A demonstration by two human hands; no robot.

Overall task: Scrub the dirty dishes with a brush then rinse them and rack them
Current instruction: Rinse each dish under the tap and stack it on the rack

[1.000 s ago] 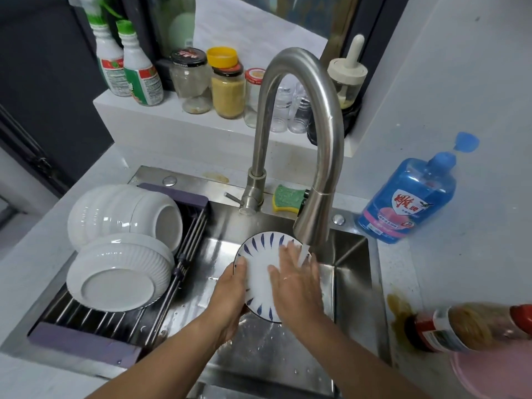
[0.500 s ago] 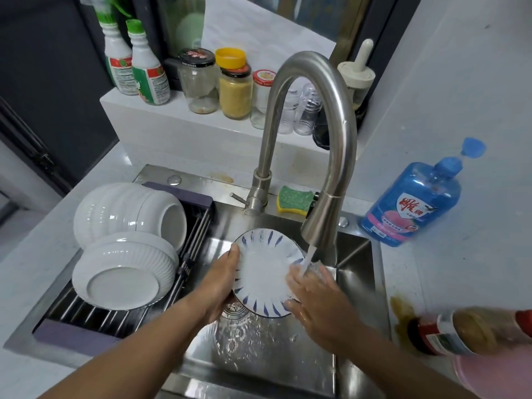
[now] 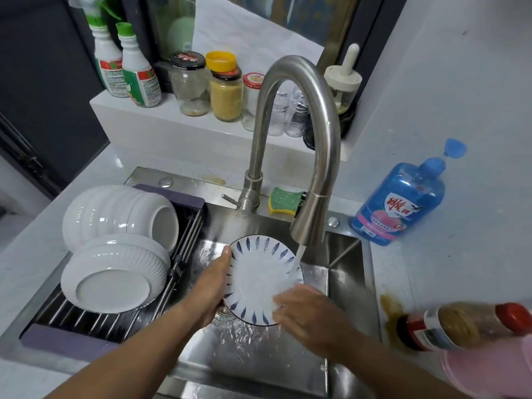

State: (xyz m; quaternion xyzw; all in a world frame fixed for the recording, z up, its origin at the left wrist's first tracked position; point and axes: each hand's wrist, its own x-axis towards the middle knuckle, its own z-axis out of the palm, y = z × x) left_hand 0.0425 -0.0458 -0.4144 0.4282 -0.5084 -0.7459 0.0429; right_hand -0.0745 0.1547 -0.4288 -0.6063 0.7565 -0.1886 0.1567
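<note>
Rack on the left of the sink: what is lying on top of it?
White bowls stacked on their side at the back, white ribbed dishes upside down in front. They hide part of the rack; whether anything sits inside them cannot be seen.

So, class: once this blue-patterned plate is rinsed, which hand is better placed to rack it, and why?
Left, probably. The left hand grips the round white blue-leafed plate at its rim, and the dark metal-rod drying rack lies on that side. The right hand only touches the plate's face.
</note>
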